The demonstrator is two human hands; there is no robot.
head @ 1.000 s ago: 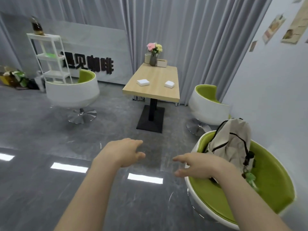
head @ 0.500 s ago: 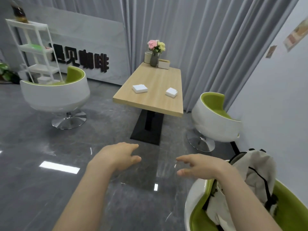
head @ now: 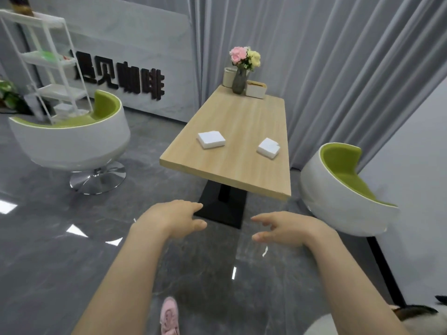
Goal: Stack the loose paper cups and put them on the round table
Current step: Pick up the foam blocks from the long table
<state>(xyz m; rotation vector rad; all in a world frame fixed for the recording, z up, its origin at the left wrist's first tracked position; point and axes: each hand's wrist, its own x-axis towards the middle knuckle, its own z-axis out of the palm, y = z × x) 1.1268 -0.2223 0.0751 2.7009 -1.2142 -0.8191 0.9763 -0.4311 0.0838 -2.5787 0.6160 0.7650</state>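
Both hands, left hand [head: 173,220] and right hand [head: 287,228], hang relaxed, fingers holding nothing; no paper cups or round table visible.

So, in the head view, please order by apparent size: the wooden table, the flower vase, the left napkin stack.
1. wooden table
2. flower vase
3. left napkin stack

Vase and stack look close; the vase stands farther away, so that order is unsure.

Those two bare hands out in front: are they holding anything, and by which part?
Nothing is held. The left hand and the right hand both hang over the grey floor with loosely spread, empty fingers.
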